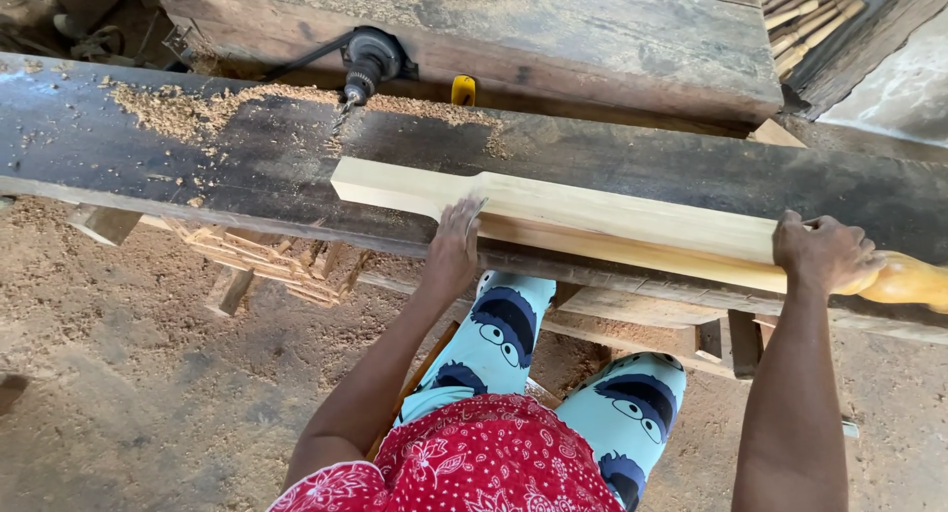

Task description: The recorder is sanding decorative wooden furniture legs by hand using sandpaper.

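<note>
1. Two dark, heavy timber beams form the bench (pixel 642 166), which runs across the view from left to right with sawdust (pixel 178 112) heaped on its left part.
2. One pale wooden post (pixel 592 221) lies flat on the near beam. Its long axis runs along the bench, slanting slightly toward the person on the right. The square-cut end points left, toward the drill bit; the rounded, turned end (pixel 904 280) points right and hangs past the right hand.
3. The right hand (pixel 825 250) wraps over the post just before the turned section, fingers curled down around it in a closed grasp.
4. The left hand (pixel 454 245) rests near the middle of the post, palm against its near face, fingers laid flat on the top edge, pressing rather than clasping.
5. A mounted drill (pixel 370 63) sits in the gap between the beams, its bit angled down toward the near beam, apart from the post's left end.
6. A small yellow object (pixel 462 89) stands just right of the drill.
</note>
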